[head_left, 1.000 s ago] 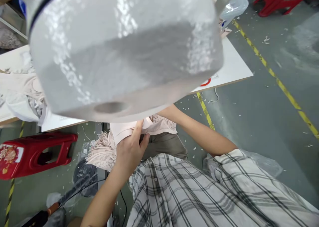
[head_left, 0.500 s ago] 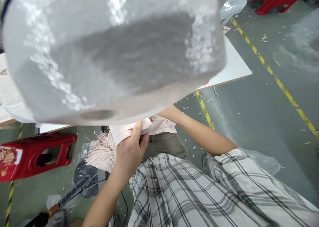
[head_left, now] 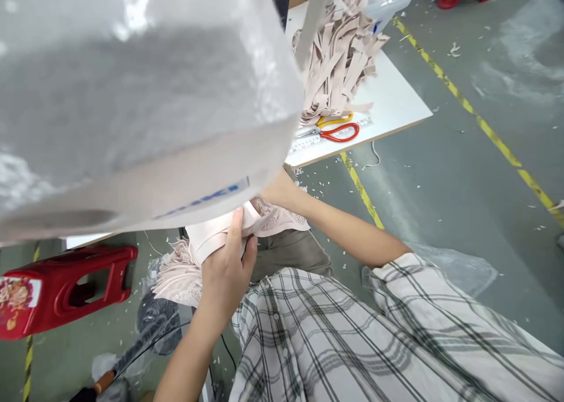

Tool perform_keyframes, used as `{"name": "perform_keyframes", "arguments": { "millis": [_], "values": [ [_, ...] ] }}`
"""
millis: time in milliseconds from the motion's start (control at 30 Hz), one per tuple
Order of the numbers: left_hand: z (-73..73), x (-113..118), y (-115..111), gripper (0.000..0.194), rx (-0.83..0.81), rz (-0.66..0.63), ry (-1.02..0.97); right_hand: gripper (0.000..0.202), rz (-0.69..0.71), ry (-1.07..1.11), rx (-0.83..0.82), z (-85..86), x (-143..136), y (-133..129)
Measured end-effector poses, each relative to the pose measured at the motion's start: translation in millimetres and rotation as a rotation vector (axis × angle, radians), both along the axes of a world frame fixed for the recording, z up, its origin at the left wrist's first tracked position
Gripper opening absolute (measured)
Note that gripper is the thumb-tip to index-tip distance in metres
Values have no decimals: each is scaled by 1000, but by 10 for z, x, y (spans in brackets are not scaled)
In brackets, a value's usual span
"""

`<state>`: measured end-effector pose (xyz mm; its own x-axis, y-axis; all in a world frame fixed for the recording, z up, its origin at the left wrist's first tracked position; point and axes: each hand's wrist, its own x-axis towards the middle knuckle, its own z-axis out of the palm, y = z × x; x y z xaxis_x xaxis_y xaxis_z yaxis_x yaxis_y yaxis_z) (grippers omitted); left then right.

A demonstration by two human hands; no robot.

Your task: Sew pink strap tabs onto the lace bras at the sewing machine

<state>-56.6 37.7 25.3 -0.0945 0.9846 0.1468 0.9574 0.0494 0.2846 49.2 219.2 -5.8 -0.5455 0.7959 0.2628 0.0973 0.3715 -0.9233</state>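
A pale pink fabric piece with lace (head_left: 282,218) lies over my lap, below the machine head. My left hand (head_left: 229,261) grips its left part, the index finger straight along the top and the thumb bent at the near edge. My right hand (head_left: 282,189) reaches in from the right to the lace side; its fingers are mostly hidden behind the machine. A large white sewing machine head (head_left: 132,126), blurred and very close, covers the upper left. Beside my left wrist hangs a thick bunch of pink lace pieces (head_left: 178,278).
On the white table (head_left: 396,102) lie a heap of pink fabric strips (head_left: 339,61), red-handled scissors (head_left: 341,133), a yellow-handled tool (head_left: 335,119) and a clear ruler (head_left: 304,145). A red stool (head_left: 88,278) stands at left. Scraps and yellow-black tape (head_left: 497,143) mark the floor.
My view has shifted, so the machine head sits further left and the strips, scissors and ruler now show. Both hands stay at the fabric, with little visible movement.
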Motion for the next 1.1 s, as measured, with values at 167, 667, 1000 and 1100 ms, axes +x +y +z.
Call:
{"name": "perform_keyframes", "arguments": {
  "millis": [167,667,1000,1100],
  "values": [
    [9,13,-38,61,12,-15,-10,9,-9,-12,83,-14,11,-3],
    [59,37,-58,55,25,24,24,13,-57,167,-44,-77,201,-148],
    [113,45,-58,54,-21,83,39,18,-52,115,-174,-219,353,-228],
    [139,52,-49,54,-45,120,23,16,-37,99,-166,-233,388,-248]
  ]
}}
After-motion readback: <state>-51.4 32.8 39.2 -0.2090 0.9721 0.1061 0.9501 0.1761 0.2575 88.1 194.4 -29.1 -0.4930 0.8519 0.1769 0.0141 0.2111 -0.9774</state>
